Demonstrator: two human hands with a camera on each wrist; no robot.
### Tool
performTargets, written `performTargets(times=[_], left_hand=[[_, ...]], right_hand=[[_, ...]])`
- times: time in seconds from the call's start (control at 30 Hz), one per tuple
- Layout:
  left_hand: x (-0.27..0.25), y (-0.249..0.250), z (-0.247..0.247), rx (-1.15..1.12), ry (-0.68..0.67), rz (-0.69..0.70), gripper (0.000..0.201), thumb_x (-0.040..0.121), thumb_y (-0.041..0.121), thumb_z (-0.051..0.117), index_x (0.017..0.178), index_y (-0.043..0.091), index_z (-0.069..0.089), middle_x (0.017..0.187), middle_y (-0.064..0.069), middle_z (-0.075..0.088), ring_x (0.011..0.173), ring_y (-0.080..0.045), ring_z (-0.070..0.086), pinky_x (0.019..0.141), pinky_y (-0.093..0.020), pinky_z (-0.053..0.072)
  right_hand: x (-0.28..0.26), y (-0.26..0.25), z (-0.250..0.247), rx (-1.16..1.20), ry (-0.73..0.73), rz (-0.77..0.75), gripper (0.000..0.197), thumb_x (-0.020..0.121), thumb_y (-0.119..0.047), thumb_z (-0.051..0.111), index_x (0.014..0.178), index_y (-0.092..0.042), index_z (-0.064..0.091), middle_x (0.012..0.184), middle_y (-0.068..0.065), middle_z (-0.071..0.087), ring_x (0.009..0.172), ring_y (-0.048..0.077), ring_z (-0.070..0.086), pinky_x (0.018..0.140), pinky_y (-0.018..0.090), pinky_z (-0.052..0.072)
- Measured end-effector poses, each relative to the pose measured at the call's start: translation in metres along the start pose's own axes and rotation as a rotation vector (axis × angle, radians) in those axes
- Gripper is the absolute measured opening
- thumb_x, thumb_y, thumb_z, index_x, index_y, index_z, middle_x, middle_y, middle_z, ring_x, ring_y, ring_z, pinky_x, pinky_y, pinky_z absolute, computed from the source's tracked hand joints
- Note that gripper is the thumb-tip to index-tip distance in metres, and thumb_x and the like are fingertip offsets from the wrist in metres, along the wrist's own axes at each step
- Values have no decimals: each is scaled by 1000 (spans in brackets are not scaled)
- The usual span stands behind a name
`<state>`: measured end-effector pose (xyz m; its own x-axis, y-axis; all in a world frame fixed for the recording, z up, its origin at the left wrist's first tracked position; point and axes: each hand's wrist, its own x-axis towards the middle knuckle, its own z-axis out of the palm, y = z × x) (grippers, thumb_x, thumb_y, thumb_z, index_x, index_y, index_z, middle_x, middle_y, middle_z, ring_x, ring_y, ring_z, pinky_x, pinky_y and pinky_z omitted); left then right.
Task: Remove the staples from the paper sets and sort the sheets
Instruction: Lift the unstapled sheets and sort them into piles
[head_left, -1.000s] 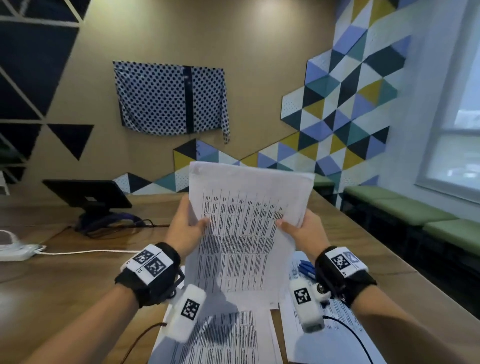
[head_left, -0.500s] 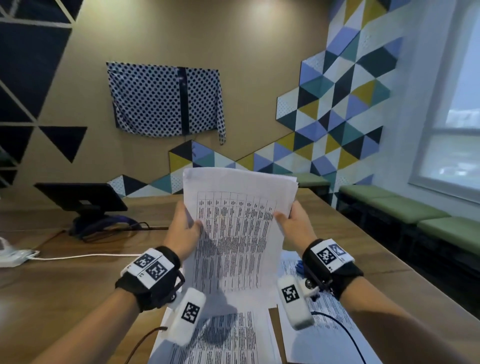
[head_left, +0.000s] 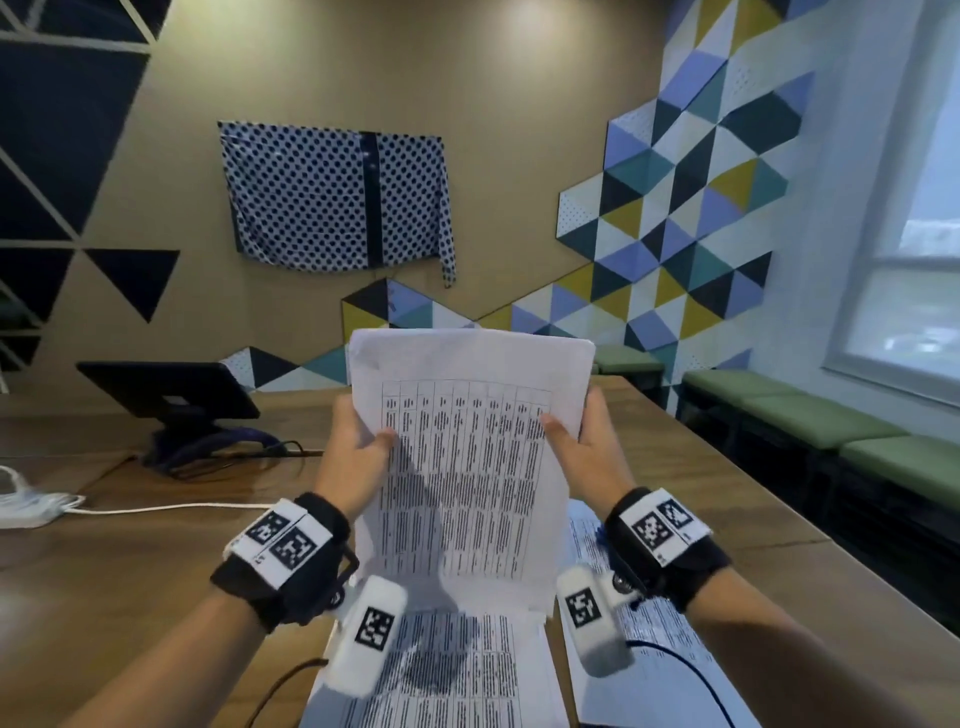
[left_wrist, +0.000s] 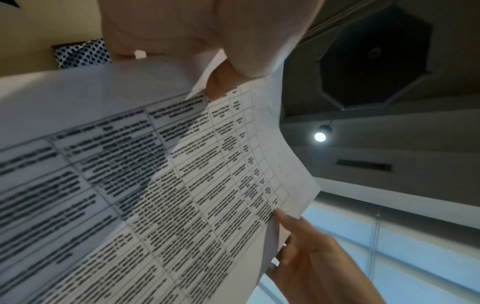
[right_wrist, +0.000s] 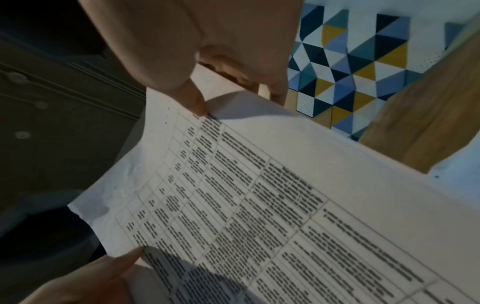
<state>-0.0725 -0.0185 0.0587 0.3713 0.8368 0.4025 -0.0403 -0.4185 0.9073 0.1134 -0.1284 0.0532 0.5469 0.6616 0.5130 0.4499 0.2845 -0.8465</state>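
Observation:
I hold a set of printed sheets (head_left: 470, 457) upright over the table, its bottom edge near the papers below. My left hand (head_left: 358, 447) grips its left edge, thumb on the front and fingers behind. My right hand (head_left: 576, 441) grips the right edge the same way. The table-printed page (left_wrist: 161, 185) fills the left wrist view, with the right hand's thumb at its far edge. In the right wrist view the same paper set (right_wrist: 272, 195) shows small holes near its upper margin. No staple is visible.
Printed sheets (head_left: 457, 675) lie on the wooden table (head_left: 130, 571) below the held set, and another pile (head_left: 639, 670) lies to the right with a blue object (head_left: 600, 535) on it. A black monitor stand (head_left: 171, 400), a white power strip (head_left: 26, 512) and green benches (head_left: 831, 431) surround it.
The held set has turned more upright and squared up, and both hands have come slightly closer together on its edges. The view has shifted a little.

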Motion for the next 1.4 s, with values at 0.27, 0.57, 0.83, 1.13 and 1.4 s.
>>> performTargets(times=[0.27, 0.57, 0.83, 1.13, 1.4], left_hand=[[5, 7, -2, -47, 22, -22, 35, 94, 0, 42, 128, 10, 40, 123, -1, 54, 114, -17, 51, 97, -34, 40], [-3, -8, 5, -119, 38, -77, 26, 95, 6, 43, 121, 12, 46, 115, 2, 56, 109, -16, 52, 91, -31, 40], [-3, -17, 8, -55, -27, -92, 34, 95, 5, 41, 129, 8, 46, 117, 0, 54, 110, -15, 51, 91, -28, 40], [12, -63, 9, 10, -67, -127, 30, 92, -2, 46, 121, 2, 52, 121, -13, 59, 113, -29, 56, 101, -44, 42], [-31, -130, 36, 101, -160, -332, 31, 93, 0, 45, 124, -1, 52, 117, -13, 59, 105, -27, 56, 91, -35, 41]], right_hand=[[12, -8, 1, 79, 46, 10, 24, 89, -2, 53, 108, -15, 48, 110, 7, 60, 103, 22, 58, 87, 36, 50], [9, 15, -2, 0, 19, 89, 41, 80, 2, 62, 116, -13, 49, 116, 7, 62, 108, 22, 58, 94, 47, 49], [1, 26, -8, -161, -97, 89, 42, 85, 3, 57, 121, -15, 44, 118, 2, 57, 109, 14, 55, 98, 34, 45], [25, 56, -64, -338, -13, 197, 28, 86, -18, 61, 111, -18, 49, 90, 2, 61, 80, 18, 60, 74, 33, 48], [19, 149, -94, -1236, -455, 468, 50, 90, -37, 52, 130, -9, 44, 129, 13, 52, 114, 29, 53, 93, 36, 47]])
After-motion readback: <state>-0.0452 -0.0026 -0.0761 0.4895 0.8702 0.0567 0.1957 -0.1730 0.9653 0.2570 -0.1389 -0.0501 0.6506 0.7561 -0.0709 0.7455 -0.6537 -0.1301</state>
